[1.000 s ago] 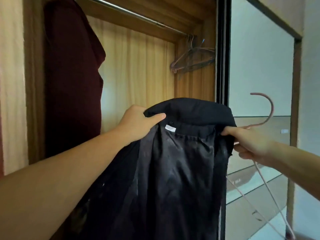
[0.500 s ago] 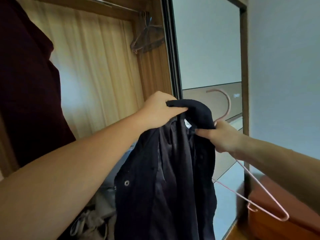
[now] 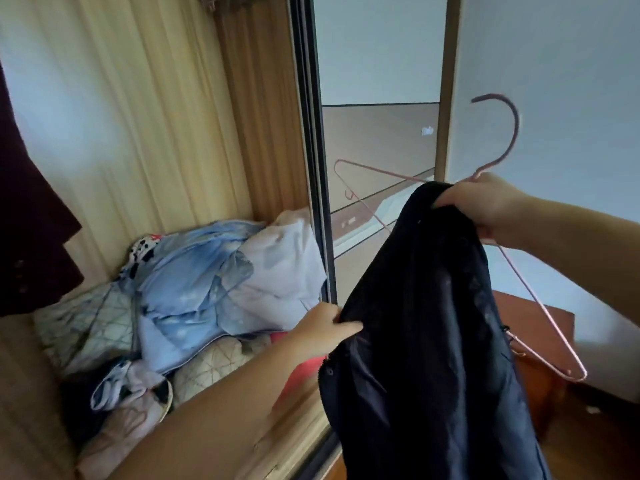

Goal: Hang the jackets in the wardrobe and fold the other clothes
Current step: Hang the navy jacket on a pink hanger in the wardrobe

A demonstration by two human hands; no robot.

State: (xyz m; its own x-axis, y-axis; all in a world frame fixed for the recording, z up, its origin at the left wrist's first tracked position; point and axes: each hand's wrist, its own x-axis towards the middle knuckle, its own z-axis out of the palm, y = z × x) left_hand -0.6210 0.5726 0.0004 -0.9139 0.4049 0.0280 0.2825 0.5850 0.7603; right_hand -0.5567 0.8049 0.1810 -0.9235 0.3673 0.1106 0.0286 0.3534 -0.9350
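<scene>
An open wardrobe with pale wood-grain walls fills the left, its dark sliding-door frame running down the middle of the view. Beyond the frame stand a mirrored or glass door panel and a plain grey wall. On the wardrobe floor lies a heap of bedding, light blue and white, with a black-and-white spotted piece at its back and patterned cushions beneath. A dark red garment hangs at the far left edge. A reddish-brown cabinet stands low on the right, against the wall.

The black jacket hangs in front of the door frame, held up in the air between both hands. The right hand is raised at its top; its fingers curl round a bunch of the cloth and, together with it, the neck of a pink wire hanger. The hanger's hook rises above that hand, one shoulder reaches left past the jacket's top, and the other slants down behind the cloth to the right. The hanger is outside the jacket, not threaded through it. The left hand is lower, at the jacket's left edge, pinching a fold of the cloth between thumb and fingers. From there the jacket drops out of view at the bottom.
</scene>
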